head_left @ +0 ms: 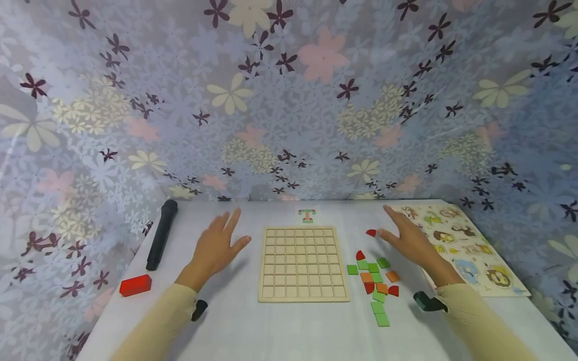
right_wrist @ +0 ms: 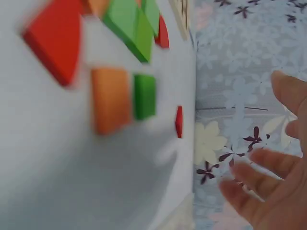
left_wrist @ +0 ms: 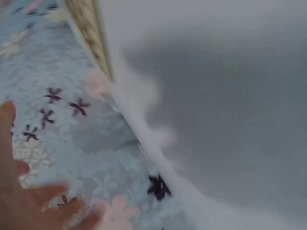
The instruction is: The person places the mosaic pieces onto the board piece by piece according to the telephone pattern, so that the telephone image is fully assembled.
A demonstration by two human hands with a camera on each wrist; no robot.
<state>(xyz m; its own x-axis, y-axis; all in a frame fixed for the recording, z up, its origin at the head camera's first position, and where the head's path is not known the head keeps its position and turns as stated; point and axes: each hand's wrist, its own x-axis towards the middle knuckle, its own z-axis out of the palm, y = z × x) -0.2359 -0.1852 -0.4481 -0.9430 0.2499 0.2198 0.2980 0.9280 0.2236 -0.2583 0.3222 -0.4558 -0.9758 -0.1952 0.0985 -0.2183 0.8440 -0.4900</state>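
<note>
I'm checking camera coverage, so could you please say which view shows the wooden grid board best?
The head view: the whole wooden grid board lies in frame, with nothing covering it. Both wrist views cut it off: the left shows a slanted strip, the right a small piece, each at the top.

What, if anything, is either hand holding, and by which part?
Nothing is held: the left hand and right hand are empty; the red piece seen beside the right hand lies on the table.

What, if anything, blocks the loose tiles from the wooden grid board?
Nothing visible: in the head view, the loose tiles lie right of the wooden grid board, with neither left hand nor right hand over the gap.
</note>
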